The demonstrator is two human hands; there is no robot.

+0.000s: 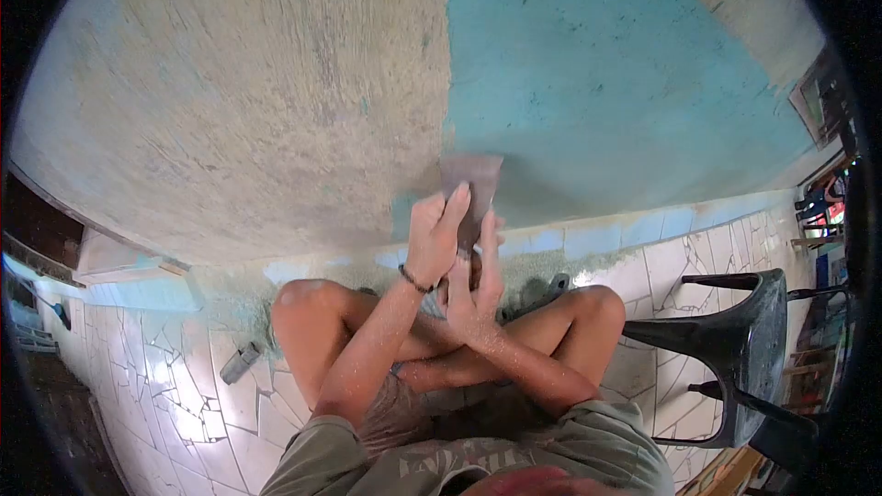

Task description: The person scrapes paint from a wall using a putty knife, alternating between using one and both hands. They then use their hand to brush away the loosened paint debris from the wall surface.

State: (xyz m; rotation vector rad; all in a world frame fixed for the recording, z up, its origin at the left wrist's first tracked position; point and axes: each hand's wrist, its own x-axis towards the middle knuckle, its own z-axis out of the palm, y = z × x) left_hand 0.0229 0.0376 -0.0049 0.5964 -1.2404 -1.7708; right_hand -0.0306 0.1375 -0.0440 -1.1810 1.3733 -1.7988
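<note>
Both hands are on a wide-bladed scraper (471,170), its broad edge up against the wall. My left hand (434,237), with a dark bracelet at the wrist, is closed at the blade's left side, its thumb pressed on the flat of the metal. My right hand (475,298) wraps the handle lower down, some fingers reaching up along the tool's right side. Most of the handle is hidden by the hands. The blade lies near the border between turquoise paint (588,83) and rough, bare beige wall (276,110). Pale dust coats both forearms.
My crossed legs (312,321) are close below the hands. A black chair (763,340) lies or stands at the right. A small grey object (241,363) rests on the cracked-tile floor (156,386) to the left. Dark footwear (547,290) shows by my right knee.
</note>
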